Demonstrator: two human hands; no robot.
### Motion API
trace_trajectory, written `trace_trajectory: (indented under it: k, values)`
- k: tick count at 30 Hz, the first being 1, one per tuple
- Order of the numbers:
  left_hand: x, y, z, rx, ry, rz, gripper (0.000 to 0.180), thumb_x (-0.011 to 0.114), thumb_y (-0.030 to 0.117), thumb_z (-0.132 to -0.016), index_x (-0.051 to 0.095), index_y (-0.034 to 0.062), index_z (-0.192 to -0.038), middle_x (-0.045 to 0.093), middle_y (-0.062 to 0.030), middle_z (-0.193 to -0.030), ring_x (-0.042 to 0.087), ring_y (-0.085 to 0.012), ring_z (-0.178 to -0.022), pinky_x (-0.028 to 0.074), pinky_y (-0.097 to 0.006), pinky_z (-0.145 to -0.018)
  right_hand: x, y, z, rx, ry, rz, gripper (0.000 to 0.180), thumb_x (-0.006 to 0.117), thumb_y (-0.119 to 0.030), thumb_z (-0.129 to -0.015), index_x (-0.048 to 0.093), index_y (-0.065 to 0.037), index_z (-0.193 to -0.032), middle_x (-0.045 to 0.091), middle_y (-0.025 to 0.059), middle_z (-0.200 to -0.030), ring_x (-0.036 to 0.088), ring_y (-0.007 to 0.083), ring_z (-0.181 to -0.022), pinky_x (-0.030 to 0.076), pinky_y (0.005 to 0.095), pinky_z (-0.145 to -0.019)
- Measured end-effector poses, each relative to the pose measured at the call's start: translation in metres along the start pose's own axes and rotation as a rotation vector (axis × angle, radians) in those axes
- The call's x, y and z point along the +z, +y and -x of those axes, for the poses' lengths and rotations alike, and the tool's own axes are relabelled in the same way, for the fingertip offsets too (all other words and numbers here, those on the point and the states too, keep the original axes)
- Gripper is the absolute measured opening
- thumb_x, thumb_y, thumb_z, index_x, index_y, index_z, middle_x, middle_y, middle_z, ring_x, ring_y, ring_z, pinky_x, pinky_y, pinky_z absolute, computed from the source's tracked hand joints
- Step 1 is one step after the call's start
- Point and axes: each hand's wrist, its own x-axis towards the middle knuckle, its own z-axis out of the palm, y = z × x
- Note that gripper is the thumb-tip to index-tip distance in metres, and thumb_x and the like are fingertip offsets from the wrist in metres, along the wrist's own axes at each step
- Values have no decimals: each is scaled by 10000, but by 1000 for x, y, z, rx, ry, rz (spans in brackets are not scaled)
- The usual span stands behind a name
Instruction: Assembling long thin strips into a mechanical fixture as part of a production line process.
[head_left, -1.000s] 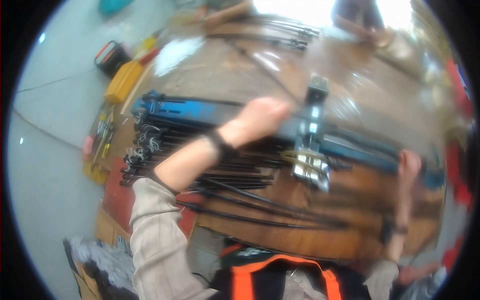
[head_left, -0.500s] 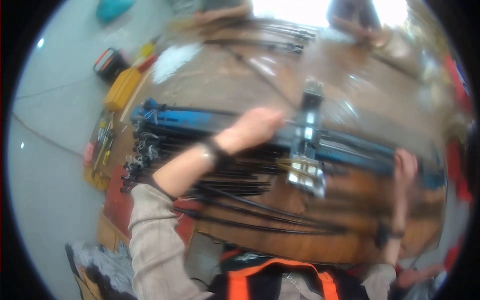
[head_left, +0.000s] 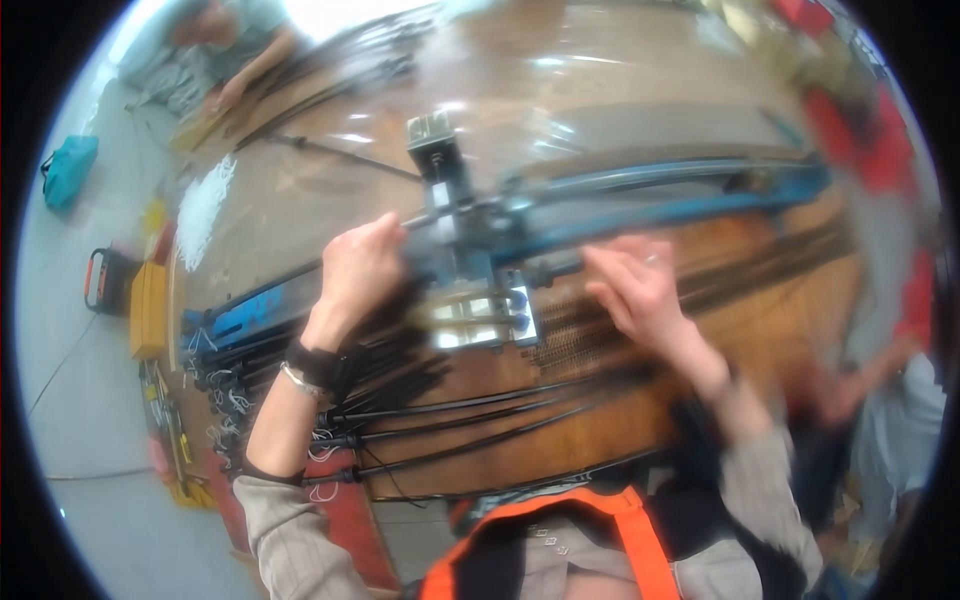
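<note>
My left hand (head_left: 365, 262) is closed in a fist round a thin dark rod (head_left: 422, 217), just left of a metal clamping fixture (head_left: 462, 250). The fixture stands across a long blue rail (head_left: 640, 213) on the table. My right hand (head_left: 640, 290) hovers to the right of the fixture, fingers loosely bent and apart, with nothing visible in them. Its fingertips are close to a dark knob-like part (head_left: 555, 270) on the fixture's side. Motion blurs both hands. In front of the rail lie several long black rods (head_left: 470, 405) with white strings at their left ends.
A yellow box (head_left: 149, 310) and a tray of hand tools (head_left: 165, 420) stand along the left edge. White strips (head_left: 206, 212) lie in a pile on the table (head_left: 320, 195). Across it sits another person (head_left: 240, 60). A teal bag (head_left: 70, 172) is on the floor.
The view has swung to the right, so the fixture appears further left. My right hand has come from the rail's far right end to beside the fixture; my left hand stays closed by it.
</note>
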Motion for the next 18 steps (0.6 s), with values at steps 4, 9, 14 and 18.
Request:
trace_trajectory:
  k: [4, 9, 14, 18]
  values:
    - [0, 0, 7, 8, 3, 21, 140, 541, 178, -947, 549, 57, -877, 618, -200, -754, 606, -425, -745, 474, -491, -635, 12, -4, -1, 15, 31, -126, 283, 733, -89, -799, 662, -74, -1073, 684, 45, -894, 628, 239, -901, 376, 376, -831]
    - [11, -3, 3, 16, 4, 17, 121, 550, 157, -938, 552, 59, -867, 616, -192, -760, 602, -421, -754, 469, -489, -632, 28, 7, -12, 36, -42, -306, 270, 700, -22, -790, 657, -24, -1057, 663, 119, -922, 605, 316, -861, 466, 398, -745]
    - [15, -9, -2, 302, 230, -78, 19, 582, 66, -887, 564, 67, -888, 614, -150, -813, 624, -343, -773, 494, -444, -639, 16, 7, 0, 85, -75, -295, 215, 725, -97, -779, 643, -43, -969, 600, 111, -797, 573, 300, -769, 456, 414, -687]
    - [10, -50, -9, 415, 277, -287, 136, 570, 53, -903, 587, 74, -1036, 624, -124, -912, 630, -309, -829, 514, -401, -701, -27, -16, 28, -197, -504, -33, 170, 712, -154, -746, 589, -89, -843, 552, 68, -759, 552, 254, -751, 434, 380, -658]
